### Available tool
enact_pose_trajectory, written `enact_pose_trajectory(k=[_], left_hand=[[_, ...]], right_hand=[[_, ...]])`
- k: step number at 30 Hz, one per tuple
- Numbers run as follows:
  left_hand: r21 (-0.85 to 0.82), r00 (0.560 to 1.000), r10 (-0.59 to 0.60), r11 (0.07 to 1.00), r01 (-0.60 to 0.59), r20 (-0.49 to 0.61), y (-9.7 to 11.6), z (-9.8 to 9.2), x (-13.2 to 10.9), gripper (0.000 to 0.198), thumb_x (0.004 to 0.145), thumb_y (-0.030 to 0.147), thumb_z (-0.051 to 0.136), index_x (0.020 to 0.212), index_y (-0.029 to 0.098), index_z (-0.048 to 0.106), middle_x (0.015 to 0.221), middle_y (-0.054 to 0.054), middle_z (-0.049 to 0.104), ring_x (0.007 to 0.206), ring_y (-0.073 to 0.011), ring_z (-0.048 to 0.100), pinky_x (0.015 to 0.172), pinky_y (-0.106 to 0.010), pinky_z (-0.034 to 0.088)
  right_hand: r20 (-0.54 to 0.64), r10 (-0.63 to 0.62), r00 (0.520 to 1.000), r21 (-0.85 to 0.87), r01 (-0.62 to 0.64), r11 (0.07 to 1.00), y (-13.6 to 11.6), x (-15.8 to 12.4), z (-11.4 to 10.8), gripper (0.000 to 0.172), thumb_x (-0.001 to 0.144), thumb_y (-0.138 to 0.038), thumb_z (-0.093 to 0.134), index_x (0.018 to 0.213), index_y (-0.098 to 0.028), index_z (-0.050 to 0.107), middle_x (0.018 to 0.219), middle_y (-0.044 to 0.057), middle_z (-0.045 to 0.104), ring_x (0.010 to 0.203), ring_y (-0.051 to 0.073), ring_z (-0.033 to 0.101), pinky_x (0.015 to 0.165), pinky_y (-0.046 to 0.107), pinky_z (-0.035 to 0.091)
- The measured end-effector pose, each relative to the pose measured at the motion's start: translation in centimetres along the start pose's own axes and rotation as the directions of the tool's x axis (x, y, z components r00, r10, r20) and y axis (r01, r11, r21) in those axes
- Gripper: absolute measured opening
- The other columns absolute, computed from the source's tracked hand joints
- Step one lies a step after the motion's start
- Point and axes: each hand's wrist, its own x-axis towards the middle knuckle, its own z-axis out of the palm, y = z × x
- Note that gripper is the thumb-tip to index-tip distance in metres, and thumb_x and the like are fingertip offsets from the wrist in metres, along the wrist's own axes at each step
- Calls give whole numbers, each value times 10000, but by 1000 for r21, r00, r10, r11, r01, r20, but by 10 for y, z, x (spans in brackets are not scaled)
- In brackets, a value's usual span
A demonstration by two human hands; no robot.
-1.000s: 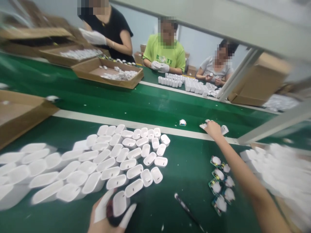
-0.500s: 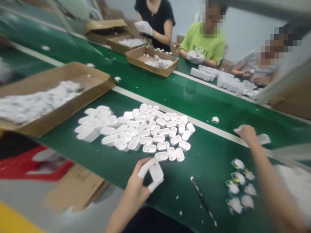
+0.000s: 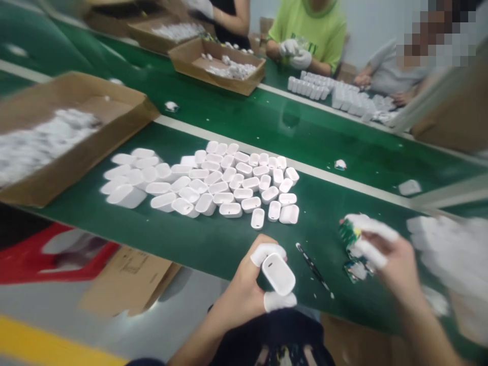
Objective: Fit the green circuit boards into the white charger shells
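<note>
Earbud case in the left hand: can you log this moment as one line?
Left hand: white earbud case | Right hand: green circuit board | Beside: black tweezers, pile of white cases on green belt

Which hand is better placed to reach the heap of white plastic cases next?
Probably the left hand: it sits below the heap, though holding a white case; the right hand is farther off, gripping a green circuit board.
</note>
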Motion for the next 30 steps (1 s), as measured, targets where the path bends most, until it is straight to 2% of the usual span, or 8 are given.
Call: enact_pose_trajectory(k=[2, 5, 9, 13, 19, 24, 27, 30], left_hand=[[-46, 991, -96, 994, 100, 98, 3, 10, 0, 427, 707, 478, 938, 870, 196, 662, 840, -10, 664, 667, -150, 637, 601, -242, 511], [-2, 960, -190, 981, 195, 204, 6, 24, -5, 325, 700, 338, 929, 876, 193, 699, 824, -17, 750, 666, -165, 691, 622, -249, 539], [-47, 967, -210, 975, 218, 145, 4, 48, -21, 341, 799, 251, 841, 1121, 202, 738, 1065, -74, 835, 947, -250, 800, 864, -328, 634], [-65, 949, -147, 983, 171, 279, 1, 69, -40, 410, 911, 317, 766, 1295, 198, 684, 1143, -108, 807, 1024, -270, 789, 991, -406, 635], [2, 995, 98, 995, -98, 27, -4, 62, -46, 443, 924, 252, 770, 1342, 243, 622, 1145, -83, 747, 952, -214, 769, 855, -329, 650], [22, 944, 319, 946, -322, 89, -1, 52, -33, 549, 898, 231, 824, 1409, 261, 623, 1204, -114, 765, 1071, -255, 721, 931, -407, 614], [-14, 936, 332, 943, -333, 118, 3, 53, -33, 550, 922, 213, 792, 1438, 270, 611, 1190, -120, 770, 1046, -259, 718, 904, -414, 611], [-15, 963, 235, 972, -235, 130, 4, 54, -38, 539, 948, 206, 753, 1454, 280, 585, 1252, -120, 739, 1087, -255, 719, 950, -412, 610]], right_hand=[[11, -75, 997, 147, 72, 986, -20, -46, 16, 193, 826, -286, 903, 1007, -297, 837, 1076, 80, 849, 936, 289, 829, 809, 423, 706], [-105, -108, 989, 259, 132, 957, -33, -90, 42, 259, 863, -233, 873, 1103, -311, 816, 1095, 84, 844, 1016, 302, 820, 847, 443, 709], [-306, -55, 951, 370, 172, 913, -31, -118, 78, 266, 911, -280, 829, 1167, -321, 771, 1132, 83, 827, 1038, 302, 812, 843, 449, 704], [-409, -41, 912, 338, 193, 921, -36, -129, 101, 221, 943, -287, 785, 1161, -318, 762, 1108, 76, 818, 1034, 288, 808, 815, 423, 693], [-369, 63, 927, 297, 53, 953, -41, -126, 82, 123, 960, -331, 750, 1065, -275, 782, 1014, 78, 822, 959, 278, 807, 833, 404, 671], [-290, 78, 954, 184, -25, 983, -43, -125, 75, 152, 1017, -318, 669, 952, -278, 800, 941, 34, 832, 849, 229, 802, 736, 314, 649], [-293, 23, 956, 203, 38, 978, -46, -130, 75, 125, 994, -379, 722, 1049, -304, 805, 1033, 46, 824, 948, 244, 798, 801, 338, 656], [-185, 25, 982, 294, 31, 955, -46, -133, 71, 314, 890, -346, 854, 1196, -332, 787, 1179, 56, 794, 1056, 253, 786, 847, 334, 668]])
